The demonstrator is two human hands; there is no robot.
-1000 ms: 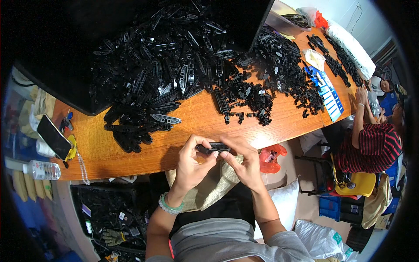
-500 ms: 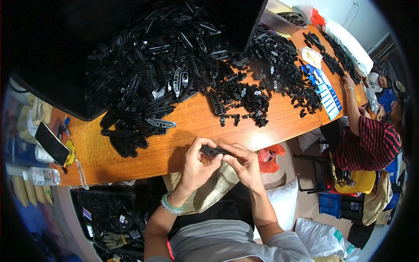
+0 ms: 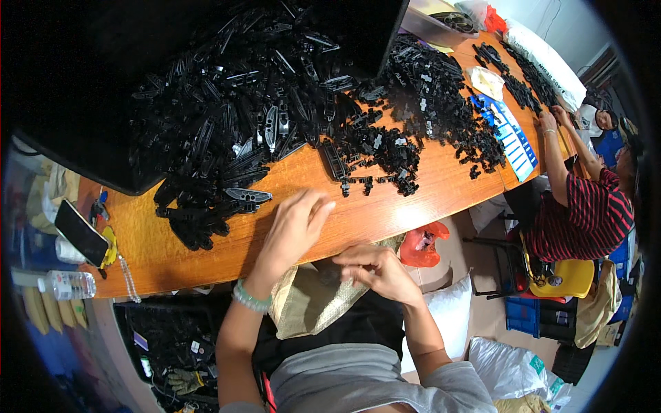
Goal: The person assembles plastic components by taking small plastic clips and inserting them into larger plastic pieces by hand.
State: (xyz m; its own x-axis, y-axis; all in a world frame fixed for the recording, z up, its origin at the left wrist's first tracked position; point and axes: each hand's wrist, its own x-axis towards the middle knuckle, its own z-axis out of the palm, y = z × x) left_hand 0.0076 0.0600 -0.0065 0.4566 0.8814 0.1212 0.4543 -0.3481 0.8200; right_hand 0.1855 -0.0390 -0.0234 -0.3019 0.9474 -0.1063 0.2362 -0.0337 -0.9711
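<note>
My left hand (image 3: pixel 296 224), slightly blurred, reaches over the table's front edge with thumb and fingers apart; I see nothing in it. Closest to it is a long black plastic piece with a pale glossy face (image 3: pixel 248 195), at the edge of a heap of similar long black pieces (image 3: pixel 234 131). My right hand (image 3: pixel 377 270) hangs above an open woven sack (image 3: pixel 320 306) in my lap, its fingers loosely spread and holding nothing visible. Small black clip-like parts (image 3: pixel 392 155) lie beyond it on the wooden table (image 3: pixel 427 189).
A large dark bin (image 3: pixel 82 148) tips over the heap. A phone (image 3: pixel 81 230) and a water bottle (image 3: pixel 69 285) stand at left. A red bag (image 3: pixel 423 244) hangs or lies right of the sack. At right, a person in a striped shirt (image 3: pixel 582 220) handles black parts.
Both hands have parted, and the black piece they held is out of sight. My left hand moved up toward the heap; my right dropped over the sack. The other person's second hand reached forward.
</note>
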